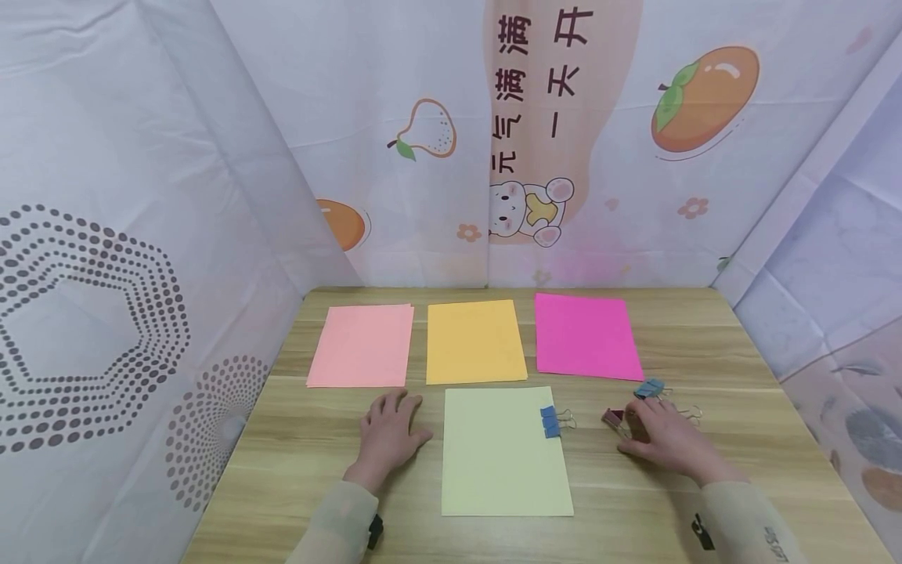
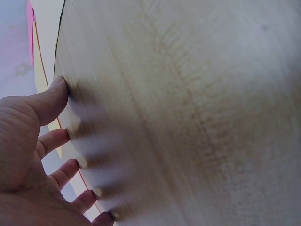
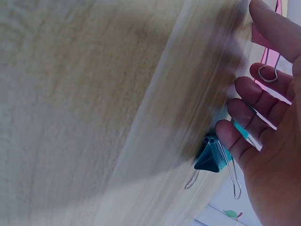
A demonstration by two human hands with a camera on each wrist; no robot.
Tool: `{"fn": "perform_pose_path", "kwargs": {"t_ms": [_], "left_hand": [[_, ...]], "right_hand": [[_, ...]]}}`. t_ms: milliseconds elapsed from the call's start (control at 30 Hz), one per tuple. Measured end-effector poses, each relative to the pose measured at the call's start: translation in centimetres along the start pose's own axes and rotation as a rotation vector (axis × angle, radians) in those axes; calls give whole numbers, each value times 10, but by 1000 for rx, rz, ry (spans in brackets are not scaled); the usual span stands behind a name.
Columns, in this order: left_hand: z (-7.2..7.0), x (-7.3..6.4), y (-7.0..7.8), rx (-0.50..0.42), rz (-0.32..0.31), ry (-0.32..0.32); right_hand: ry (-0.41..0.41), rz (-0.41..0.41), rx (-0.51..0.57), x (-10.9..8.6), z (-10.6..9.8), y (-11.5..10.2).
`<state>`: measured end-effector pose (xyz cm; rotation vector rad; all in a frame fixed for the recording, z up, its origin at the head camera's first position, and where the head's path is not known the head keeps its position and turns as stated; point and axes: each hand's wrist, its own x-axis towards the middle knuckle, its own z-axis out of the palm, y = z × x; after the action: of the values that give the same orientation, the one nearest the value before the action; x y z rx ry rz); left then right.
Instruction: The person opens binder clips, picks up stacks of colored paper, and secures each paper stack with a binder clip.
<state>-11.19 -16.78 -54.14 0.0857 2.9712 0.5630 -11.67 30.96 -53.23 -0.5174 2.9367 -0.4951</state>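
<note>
My left hand (image 1: 387, 435) rests with its fingertips on the wooden table, left of a pale green paper sheet (image 1: 500, 462). In the left wrist view its fingers (image 2: 66, 174) are spread and hold nothing. A blue binder clip (image 1: 550, 421) sits at that sheet's right edge, its wire handles pointing right. My right hand (image 1: 665, 435) is over several binder clips. A dark red binder clip (image 1: 613, 418) lies between its spread thumb and index finger. One teal binder clip (image 1: 649, 388) is just beyond the knuckles; another teal clip (image 3: 209, 157) stands by the little finger, mostly hidden in the head view.
Along the back of the table (image 1: 268, 462) lie square papers: light pink (image 1: 362, 345), orange-yellow (image 1: 475, 342) and magenta (image 1: 586, 335). Printed white cloth (image 1: 423, 63) hangs behind the table and at both sides.
</note>
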Motion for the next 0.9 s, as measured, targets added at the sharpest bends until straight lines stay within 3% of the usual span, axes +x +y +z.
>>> {"fn": "perform_pose_path", "kwargs": {"t_ms": [433, 900], "left_hand": [[1, 2, -1, 1, 0, -2], [-1, 0, 0, 3, 5, -5]], "right_hand": [[-16, 7, -24, 3, 5, 2], [-59, 20, 47, 6, 6, 0]]}}
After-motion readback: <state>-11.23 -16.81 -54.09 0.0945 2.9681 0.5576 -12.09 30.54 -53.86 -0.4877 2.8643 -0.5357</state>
